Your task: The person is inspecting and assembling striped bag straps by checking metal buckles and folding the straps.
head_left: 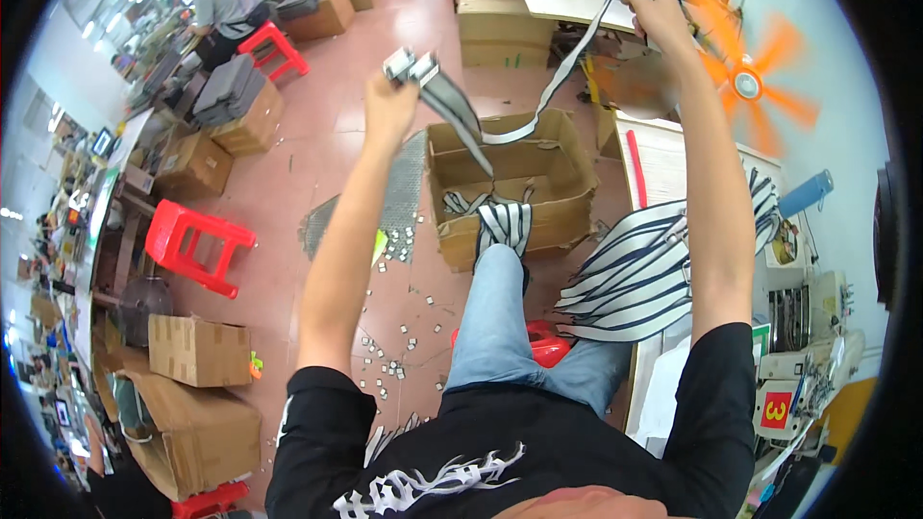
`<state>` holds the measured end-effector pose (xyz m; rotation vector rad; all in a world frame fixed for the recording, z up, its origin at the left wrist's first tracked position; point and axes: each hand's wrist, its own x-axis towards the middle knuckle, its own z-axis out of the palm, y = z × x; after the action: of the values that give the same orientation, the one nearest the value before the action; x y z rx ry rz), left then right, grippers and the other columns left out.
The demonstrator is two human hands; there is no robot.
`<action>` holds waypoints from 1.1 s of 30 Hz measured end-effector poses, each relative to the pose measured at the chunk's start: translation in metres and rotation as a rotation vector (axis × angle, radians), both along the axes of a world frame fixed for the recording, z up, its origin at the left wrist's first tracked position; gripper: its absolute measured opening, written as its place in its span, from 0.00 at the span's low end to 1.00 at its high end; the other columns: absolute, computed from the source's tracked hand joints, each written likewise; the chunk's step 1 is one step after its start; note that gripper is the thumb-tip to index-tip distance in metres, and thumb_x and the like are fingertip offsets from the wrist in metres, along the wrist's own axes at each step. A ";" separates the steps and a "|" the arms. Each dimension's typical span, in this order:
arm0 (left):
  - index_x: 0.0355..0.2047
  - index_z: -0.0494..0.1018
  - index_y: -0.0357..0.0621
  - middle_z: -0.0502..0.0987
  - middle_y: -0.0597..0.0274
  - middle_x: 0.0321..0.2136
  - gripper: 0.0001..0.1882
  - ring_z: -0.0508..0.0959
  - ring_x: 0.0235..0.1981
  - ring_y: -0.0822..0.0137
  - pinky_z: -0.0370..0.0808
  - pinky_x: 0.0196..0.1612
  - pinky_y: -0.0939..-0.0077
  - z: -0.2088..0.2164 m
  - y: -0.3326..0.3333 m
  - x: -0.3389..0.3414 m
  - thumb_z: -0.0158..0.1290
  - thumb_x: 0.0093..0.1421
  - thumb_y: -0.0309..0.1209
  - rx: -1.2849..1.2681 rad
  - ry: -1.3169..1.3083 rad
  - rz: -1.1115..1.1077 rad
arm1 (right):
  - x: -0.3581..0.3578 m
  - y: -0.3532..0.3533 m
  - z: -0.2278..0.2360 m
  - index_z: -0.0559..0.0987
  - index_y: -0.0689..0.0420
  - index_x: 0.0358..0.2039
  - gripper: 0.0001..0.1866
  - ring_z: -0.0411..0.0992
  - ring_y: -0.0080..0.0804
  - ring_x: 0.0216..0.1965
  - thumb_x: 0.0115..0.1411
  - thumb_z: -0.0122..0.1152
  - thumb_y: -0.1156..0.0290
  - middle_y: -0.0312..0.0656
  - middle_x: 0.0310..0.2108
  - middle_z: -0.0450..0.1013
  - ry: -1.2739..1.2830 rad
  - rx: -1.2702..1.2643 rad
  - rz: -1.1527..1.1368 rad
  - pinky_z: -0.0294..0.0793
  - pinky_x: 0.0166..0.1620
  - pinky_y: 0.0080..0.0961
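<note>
My left hand, raised in front of me, is closed around a bundle of grey-and-white webbing straps. Light, blocky ends stick out above its fingers, too small to identify. Farther right and higher, my right hand pinches the end of a white strap with dark edges. That strap sags in a curve toward the hanging bundle. Both hang over an open cardboard box. More striped straps drape over the box's near edge by my knee, some lying inside it.
A fanned pile of striped straps covers the table at my right. Beyond it an orange fan spins, near a blue bottle. Small white pieces litter the floor. To the left are a red stool, boxes and a seated person.
</note>
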<state>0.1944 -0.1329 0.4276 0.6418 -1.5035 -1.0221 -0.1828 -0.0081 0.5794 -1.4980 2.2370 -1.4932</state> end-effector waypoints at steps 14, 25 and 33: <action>0.43 0.85 0.38 0.87 0.65 0.38 0.14 0.82 0.39 0.74 0.77 0.46 0.74 -0.148 0.059 -0.018 0.68 0.62 0.34 0.352 -0.135 -0.082 | 0.048 0.127 -0.004 0.78 0.56 0.53 0.23 0.60 0.15 0.24 0.55 0.55 0.80 0.28 0.27 0.68 -0.290 0.060 0.450 0.60 0.29 0.17; 0.46 0.81 0.40 0.84 0.67 0.38 0.13 0.81 0.40 0.75 0.76 0.48 0.77 -0.171 0.075 -0.090 0.66 0.65 0.33 0.351 -0.270 -0.452 | 0.172 0.274 -0.124 0.76 0.58 0.52 0.30 0.67 0.23 0.44 0.44 0.59 0.78 0.35 0.38 0.66 -0.386 0.150 0.407 0.67 0.52 0.20; 0.47 0.84 0.38 0.85 0.66 0.38 0.14 0.80 0.43 0.77 0.76 0.53 0.75 -0.155 0.119 -0.097 0.65 0.65 0.34 0.213 -0.476 -0.830 | 0.206 0.271 -0.231 0.75 0.59 0.57 0.24 0.73 0.44 0.51 0.61 0.70 0.70 0.48 0.49 0.70 -0.171 0.241 0.155 0.73 0.57 0.35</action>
<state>0.0971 -0.0140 0.2730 0.4122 -2.1766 -1.7603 0.0228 0.2627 0.3481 -1.3799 2.0645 -1.2097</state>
